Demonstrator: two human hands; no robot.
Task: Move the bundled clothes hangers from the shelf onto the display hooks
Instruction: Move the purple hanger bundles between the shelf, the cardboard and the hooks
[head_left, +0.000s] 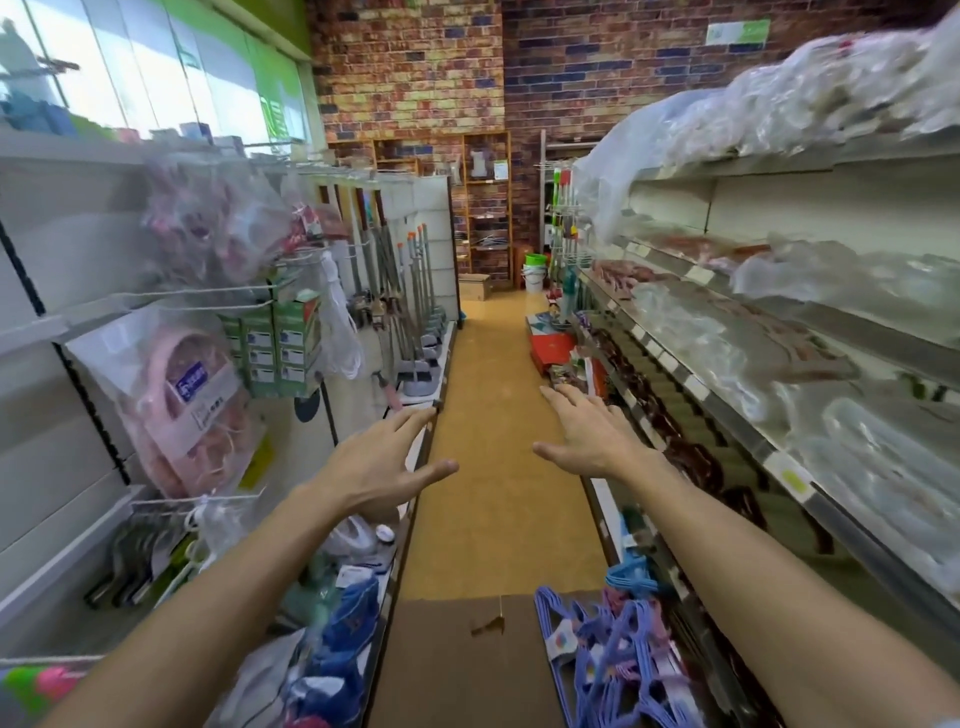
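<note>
Hands come first here: the left hand (382, 462) and the right hand (587, 434) both reach forward over the aisle floor (488, 415), palms down, fingers straight and spread, holding nothing. Neither touches a shelf or any goods. The two forearms run out from the near edge, roughly parallel, with the left hand nearer the left shelving and the right hand just beside the lower right shelf edge.

Judging by this, the task sits at its start, or between two carries: no bundle is in hand. The bundled clothes hangers (618, 649), purple and blue with a paper band, lie low and near on the right, partly over a cardboard box (457, 665) and against the bottom of the right shelving. More blue ones lie just behind them. Wire display hooks (171, 299) stick out from the left wall, some already carrying bagged goods.

The next move probably calls for dropping a hand down and back toward the near right pile, closing round one bundle, then turning left to a free hook.
</note>
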